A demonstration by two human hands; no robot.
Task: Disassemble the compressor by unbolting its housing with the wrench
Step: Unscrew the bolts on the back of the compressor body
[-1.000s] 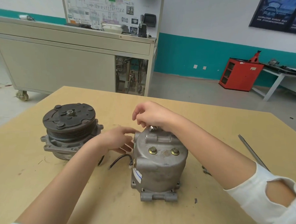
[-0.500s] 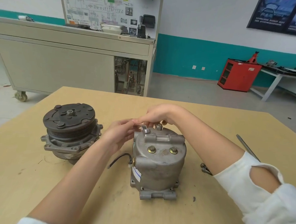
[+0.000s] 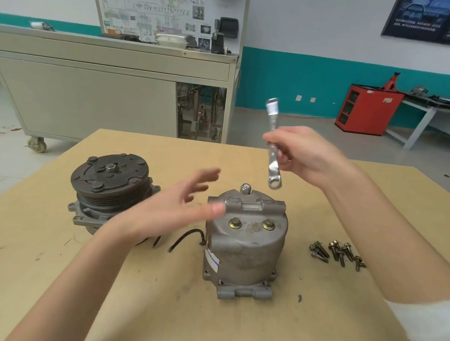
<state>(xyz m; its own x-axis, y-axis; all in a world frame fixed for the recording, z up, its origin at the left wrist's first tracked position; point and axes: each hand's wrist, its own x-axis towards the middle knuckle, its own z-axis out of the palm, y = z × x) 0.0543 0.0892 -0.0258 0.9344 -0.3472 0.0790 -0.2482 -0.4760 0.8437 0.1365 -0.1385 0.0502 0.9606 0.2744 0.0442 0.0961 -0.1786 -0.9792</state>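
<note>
Right hand (image 3: 313, 154) has left the compressor housing (image 3: 246, 244); its fingers now pinch the wrench (image 3: 273, 146) above the top bolt (image 3: 245, 188), centre frame. Left hand (image 3: 175, 207) hovers, fingers spread. Unbolting likely follows.

The left hand (image 3: 169, 211) is raised, palm turned sideways towards the right hand (image 3: 310, 154). Its fingers (image 3: 202, 179) are straight, spread and blurred, the thumb pointing right below them; it holds nothing. Its bare forearm runs in from the lower left. The right hand is raised higher, fingers curled, pinching the shaft of a shiny silver metal wrench (image 3: 273, 167). The ring end hangs below the fingers and the other end stands above them. The right forearm is bare up to a white sleeve (image 3: 432, 327).
</note>
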